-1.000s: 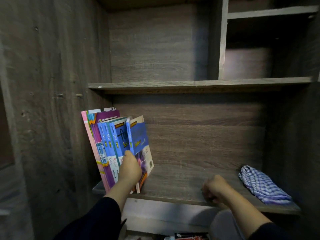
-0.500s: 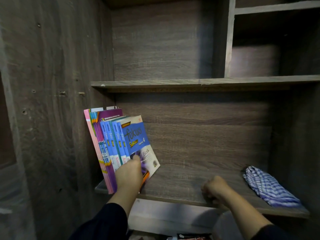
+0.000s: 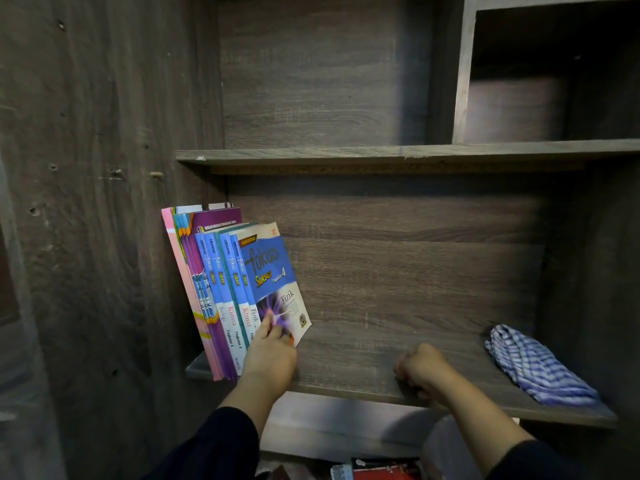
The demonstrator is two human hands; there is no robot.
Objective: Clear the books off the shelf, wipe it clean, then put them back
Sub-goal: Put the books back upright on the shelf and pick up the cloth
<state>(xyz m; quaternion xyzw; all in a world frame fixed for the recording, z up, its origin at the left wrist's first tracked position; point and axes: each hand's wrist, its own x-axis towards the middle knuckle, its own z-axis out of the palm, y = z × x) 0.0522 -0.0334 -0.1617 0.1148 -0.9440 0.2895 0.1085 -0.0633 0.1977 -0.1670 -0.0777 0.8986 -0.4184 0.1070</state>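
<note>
Several books (image 3: 221, 292) stand at the left end of the wooden shelf (image 3: 360, 362), leaning left against the side wall. The front one is a blue "fokus Fizik" book (image 3: 273, 271) with its cover facing out. My left hand (image 3: 272, 355) touches the lower part of that cover with its fingers stretched out. Near the shelf's front edge, my right hand (image 3: 420, 370) rests on the board as a fist with nothing visible in it. A blue-and-white checked cloth (image 3: 533, 365) lies crumpled at the right end of the shelf.
Bare board lies between the books and the cloth. Another shelf board (image 3: 381, 155) runs above, with a vertical divider (image 3: 462, 71) and compartments at the upper right. A few dark and red items (image 3: 377, 471) show below the shelf.
The front blue book has swung so that its cover faces out and it leans against the row. My left hand went from gripping its edge to fingers on the cover. My right fist stayed put.
</note>
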